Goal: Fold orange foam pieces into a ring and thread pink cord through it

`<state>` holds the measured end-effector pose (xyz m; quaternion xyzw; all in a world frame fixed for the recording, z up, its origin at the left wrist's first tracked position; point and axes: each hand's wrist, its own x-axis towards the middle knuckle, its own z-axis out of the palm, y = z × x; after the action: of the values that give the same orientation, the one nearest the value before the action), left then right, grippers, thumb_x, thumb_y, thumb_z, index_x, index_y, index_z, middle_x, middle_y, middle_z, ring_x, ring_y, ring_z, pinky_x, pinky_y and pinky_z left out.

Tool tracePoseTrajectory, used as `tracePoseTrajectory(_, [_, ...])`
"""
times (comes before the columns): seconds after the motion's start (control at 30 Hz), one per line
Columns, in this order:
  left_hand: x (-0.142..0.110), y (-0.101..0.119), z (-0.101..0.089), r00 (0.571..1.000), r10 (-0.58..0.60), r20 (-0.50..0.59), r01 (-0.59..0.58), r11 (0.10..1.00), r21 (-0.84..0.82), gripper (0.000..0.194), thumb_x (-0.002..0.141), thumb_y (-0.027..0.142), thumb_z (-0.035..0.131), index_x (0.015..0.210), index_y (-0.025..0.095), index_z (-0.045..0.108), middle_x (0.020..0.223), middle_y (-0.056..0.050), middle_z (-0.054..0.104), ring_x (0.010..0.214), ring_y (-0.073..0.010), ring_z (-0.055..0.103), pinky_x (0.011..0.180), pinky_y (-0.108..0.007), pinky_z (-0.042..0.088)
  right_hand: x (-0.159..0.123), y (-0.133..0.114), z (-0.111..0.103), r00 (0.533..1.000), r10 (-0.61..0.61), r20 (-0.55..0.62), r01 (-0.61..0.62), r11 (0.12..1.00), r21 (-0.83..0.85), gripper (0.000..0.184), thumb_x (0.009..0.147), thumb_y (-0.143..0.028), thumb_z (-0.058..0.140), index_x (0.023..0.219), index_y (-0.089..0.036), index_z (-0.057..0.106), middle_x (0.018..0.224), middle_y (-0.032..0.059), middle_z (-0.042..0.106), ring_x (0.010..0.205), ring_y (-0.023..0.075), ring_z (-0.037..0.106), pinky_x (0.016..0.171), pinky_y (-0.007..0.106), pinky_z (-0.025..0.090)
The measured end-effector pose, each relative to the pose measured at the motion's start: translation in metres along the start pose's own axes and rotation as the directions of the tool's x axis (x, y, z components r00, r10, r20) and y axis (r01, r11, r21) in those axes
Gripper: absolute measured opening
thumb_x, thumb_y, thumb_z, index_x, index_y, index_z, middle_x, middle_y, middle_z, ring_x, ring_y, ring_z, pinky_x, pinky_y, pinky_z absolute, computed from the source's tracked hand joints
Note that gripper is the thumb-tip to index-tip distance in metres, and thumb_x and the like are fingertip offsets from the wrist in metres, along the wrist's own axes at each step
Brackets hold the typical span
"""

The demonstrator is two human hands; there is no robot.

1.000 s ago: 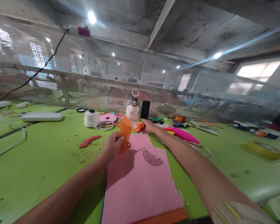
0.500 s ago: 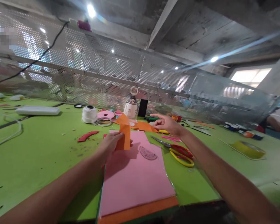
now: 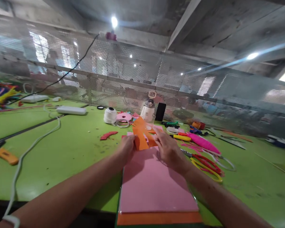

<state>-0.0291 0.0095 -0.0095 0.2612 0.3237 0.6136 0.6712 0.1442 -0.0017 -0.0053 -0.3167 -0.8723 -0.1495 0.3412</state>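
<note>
Both my hands meet over the far end of a pink foam sheet [image 3: 154, 186] that lies on an orange sheet [image 3: 156, 218]. My left hand [image 3: 127, 146] pinches the left edge of a cut orange foam piece [image 3: 141, 136], which stands tilted above the pink sheet. My right hand [image 3: 167, 147] grips the same orange piece from the right, fingers curled on it. Red-and-yellow scissors [image 3: 204, 161] lie just right of my right hand.
The green table [image 3: 61, 158] carries a white thread spool [image 3: 109, 115], a pink disc [image 3: 123, 117], a white bottle [image 3: 148, 110], a black box [image 3: 160, 111], a red scrap [image 3: 108, 135], a pink fuzzy roll [image 3: 201, 142], a white cable [image 3: 30, 148] and an orange tool [image 3: 4, 155]. A perforated metal screen [image 3: 133, 79] closes the back.
My right hand came back from the far clutter and closed on the orange piece beside my left hand. The view swung left, showing more of the table's left side.
</note>
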Motion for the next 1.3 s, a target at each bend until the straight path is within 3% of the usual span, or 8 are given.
tracePoseTrajectory(0.23, [-0.017,-0.005,0.002,0.919,-0.041,0.392,0.006,0.996,0.089,0.021,0.08,0.03,0.063,0.088,0.012,0.069,0.084,-0.009,0.073,0.076,-0.0206,0.069,0.072,-0.032,0.054,-0.011,-0.015,0.005,1.0,-0.013,0.005,0.013,1.0,-0.016,0.061,0.093,-0.008,0.036,0.15,-0.019,0.021,0.104,0.0137,0.061,0.094,0.0269,0.057,0.085,0.046,0.05])
tracePoseTrajectory(0.37, [-0.014,-0.008,-0.005,0.951,0.051,0.305,-0.131,0.959,0.25,0.021,0.071,0.031,0.074,0.069,0.012,0.066,0.06,-0.002,0.065,0.052,-0.0111,0.057,0.056,-0.024,0.045,-0.009,-0.02,0.001,0.994,0.103,-0.031,-0.097,0.983,0.154,0.044,0.093,-0.015,0.046,0.136,-0.022,0.043,0.093,0.008,0.062,0.085,0.0222,0.059,0.078,0.038,0.052])
tracePoseTrajectory(0.47, [-0.01,-0.008,-0.008,0.952,0.123,0.281,-0.224,0.904,0.363,0.034,0.071,0.036,0.074,0.053,0.013,0.056,0.046,0.003,0.05,0.043,-0.0059,0.041,0.047,-0.02,0.033,-0.005,-0.016,-0.005,0.904,0.417,-0.097,-0.359,0.861,0.361,0.022,0.089,-0.03,0.057,0.109,-0.02,0.059,0.08,0.0041,0.061,0.07,0.0172,0.058,0.067,0.031,0.051])
tracePoseTrajectory(0.53, [-0.011,-0.007,-0.008,0.944,0.136,0.301,-0.255,0.879,0.404,0.034,0.071,0.038,0.074,0.056,0.013,0.058,0.049,0.003,0.052,0.045,-0.0065,0.043,0.047,-0.02,0.033,-0.002,-0.011,-0.01,0.84,0.543,0.01,-0.483,0.738,0.47,0.019,0.086,-0.038,0.059,0.088,-0.02,0.061,0.072,0.0029,0.061,0.063,0.0152,0.055,0.06,0.028,0.048])
tracePoseTrajectory(0.7, [-0.02,-0.009,-0.003,0.934,0.037,0.355,-0.195,0.887,0.42,0.038,0.068,0.045,0.076,0.084,0.012,0.068,0.072,-0.005,0.068,0.062,-0.0155,0.061,0.06,-0.026,0.048,-0.001,-0.012,-0.013,0.791,0.526,0.312,-0.589,0.52,0.618,0.038,0.083,-0.047,0.06,0.058,-0.02,0.05,0.051,-0.0026,0.049,0.044,0.0093,0.041,0.042,0.023,0.032])
tracePoseTrajectory(0.97, [-0.024,-0.015,0.001,0.86,0.026,0.51,-0.247,0.895,0.371,0.033,0.084,0.04,0.063,0.104,0.014,0.059,0.083,-0.006,0.07,0.072,-0.0182,0.066,0.066,-0.03,0.053,-0.001,-0.022,-0.004,0.695,0.627,0.352,-0.594,0.224,0.773,0.033,0.079,-0.049,0.064,0.081,-0.018,0.054,0.038,-0.0096,0.047,0.029,0.0052,0.029,0.033,0.019,0.024])
tracePoseTrajectory(1.13, [-0.024,-0.016,0.0,0.863,0.056,0.503,-0.316,0.836,0.449,0.036,0.084,0.046,0.06,0.1,0.014,0.055,0.077,-0.006,0.067,0.065,-0.0184,0.065,0.058,-0.031,0.053,-0.003,-0.023,0.001,0.664,0.641,0.384,-0.597,0.147,0.788,0.035,0.078,-0.051,0.064,0.084,-0.018,0.053,0.039,-0.0084,0.051,0.029,0.0055,0.035,0.033,0.017,0.026])
tracePoseTrajectory(1.3, [-0.027,-0.018,0.002,0.845,0.029,0.534,-0.338,0.803,0.491,0.034,0.086,0.048,0.057,0.094,0.015,0.051,0.071,-0.004,0.064,0.06,-0.0185,0.065,0.053,-0.032,0.054,-0.005,-0.027,0.006,0.694,0.63,0.35,-0.574,0.189,0.797,0.036,0.08,-0.052,0.061,0.087,-0.018,0.051,0.041,-0.0075,0.053,0.033,0.0088,0.045,0.036,0.019,0.035])
